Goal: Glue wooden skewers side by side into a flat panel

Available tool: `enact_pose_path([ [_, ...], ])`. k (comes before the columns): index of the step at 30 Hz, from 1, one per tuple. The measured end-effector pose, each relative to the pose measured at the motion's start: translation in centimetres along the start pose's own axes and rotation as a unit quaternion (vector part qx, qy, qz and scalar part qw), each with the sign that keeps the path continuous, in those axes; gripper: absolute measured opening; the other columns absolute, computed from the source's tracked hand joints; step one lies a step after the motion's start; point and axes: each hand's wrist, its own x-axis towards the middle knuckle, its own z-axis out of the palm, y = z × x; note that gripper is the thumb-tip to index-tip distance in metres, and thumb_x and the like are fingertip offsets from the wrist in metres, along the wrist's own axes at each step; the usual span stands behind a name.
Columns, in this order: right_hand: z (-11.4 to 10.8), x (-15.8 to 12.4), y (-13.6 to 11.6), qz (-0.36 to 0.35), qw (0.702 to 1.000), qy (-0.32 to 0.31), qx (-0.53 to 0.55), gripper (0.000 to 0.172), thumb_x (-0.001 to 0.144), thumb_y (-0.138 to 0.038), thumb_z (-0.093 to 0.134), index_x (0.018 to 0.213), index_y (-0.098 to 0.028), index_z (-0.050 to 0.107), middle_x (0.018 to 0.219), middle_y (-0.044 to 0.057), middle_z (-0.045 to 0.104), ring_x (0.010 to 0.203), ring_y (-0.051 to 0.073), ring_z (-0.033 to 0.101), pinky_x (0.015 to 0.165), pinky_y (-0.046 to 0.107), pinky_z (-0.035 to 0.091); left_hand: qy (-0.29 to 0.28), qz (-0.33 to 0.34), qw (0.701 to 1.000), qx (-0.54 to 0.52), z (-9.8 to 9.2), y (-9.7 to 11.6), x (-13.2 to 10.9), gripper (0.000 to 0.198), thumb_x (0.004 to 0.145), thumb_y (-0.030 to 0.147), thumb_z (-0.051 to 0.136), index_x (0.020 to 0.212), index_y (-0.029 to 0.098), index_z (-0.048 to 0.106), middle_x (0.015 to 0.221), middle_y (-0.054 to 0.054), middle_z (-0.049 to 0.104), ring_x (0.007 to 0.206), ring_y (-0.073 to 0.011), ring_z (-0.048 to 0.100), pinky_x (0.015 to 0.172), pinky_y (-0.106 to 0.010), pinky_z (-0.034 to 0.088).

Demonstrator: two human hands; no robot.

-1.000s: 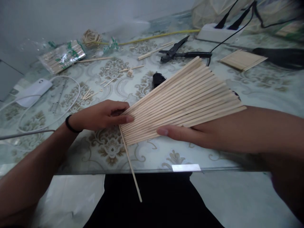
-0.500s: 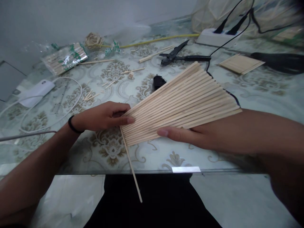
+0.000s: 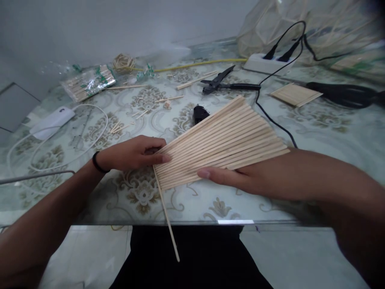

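A fan-shaped panel of pale wooden sticks lies side by side above the table, narrow at the left and wide at the right. My left hand pinches its narrow end, thumb on top and the other fingers partly hidden. At the lower edge my right hand grips the panel, its thumb on top and its fingers out of sight underneath. A single long stick runs along the narrow end and sticks out past the table's front edge.
Behind the panel are a small black object and black-handled pliers. A square stick panel lies at right near black scissors. A white power strip, bagged sticks and a white adapter with cable stand further off.
The view has tilted slightly, so the background sits lower. The wide end of the panel has dipped and drawn a little to the left; both hands keep their hold.
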Motion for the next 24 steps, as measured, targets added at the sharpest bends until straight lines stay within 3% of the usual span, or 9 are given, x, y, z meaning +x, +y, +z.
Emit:
enact_pose_path([
  [4, -0.29, -0.15, -0.34, 0.020, 0.999, -0.025, 0.010, 0.080, 0.086, -0.089, 0.047, 0.157, -0.052, 0.046, 0.159, -0.011, 0.055, 0.144, 0.040, 0.055, 0.119, 0.062, 0.045, -0.002, 0.002, 1.000, -0.003, 0.00, 0.13, 0.02, 0.039, 0.099, 0.052, 0.062, 0.079, 0.020, 0.049, 0.071, 0.006, 0.039, 0.063, -0.0113, 0.036, 0.057, -0.026, 0.030],
  [12, -0.20, 0.01, -0.43, 0.016, 1.000, -0.024, 0.011, 0.081, 0.085, -0.093, 0.043, 0.156, -0.054, 0.046, 0.157, -0.009, 0.058, 0.142, 0.040, 0.057, 0.119, 0.065, 0.044, -0.002, 0.004, 1.000, 0.006, 0.04, -0.12, -0.01, 0.040, 0.098, 0.056, 0.060, 0.083, 0.020, 0.053, 0.073, 0.005, 0.041, 0.065, -0.0123, 0.039, 0.060, -0.025, 0.033],
  [18, -0.33, -0.07, -0.70, 0.020, 0.999, -0.025, 0.012, 0.087, 0.085, -0.093, 0.042, 0.158, -0.047, 0.047, 0.159, -0.004, 0.057, 0.142, 0.042, 0.056, 0.116, 0.062, 0.048, -0.002, -0.001, 1.000, 0.007, 0.02, -0.12, -0.04, 0.038, 0.098, 0.053, 0.061, 0.083, 0.019, 0.053, 0.073, 0.005, 0.042, 0.066, -0.0122, 0.039, 0.060, -0.025, 0.033],
  [24, -0.44, -0.31, -0.77, 0.017, 1.000, -0.022, 0.012, 0.083, 0.086, -0.092, 0.041, 0.158, -0.050, 0.046, 0.158, -0.007, 0.057, 0.143, 0.040, 0.056, 0.118, 0.061, 0.047, -0.002, 0.000, 1.000, 0.007, 0.03, -0.07, -0.04, 0.040, 0.099, 0.055, 0.059, 0.083, 0.019, 0.053, 0.074, 0.005, 0.042, 0.066, -0.0124, 0.039, 0.061, -0.025, 0.034],
])
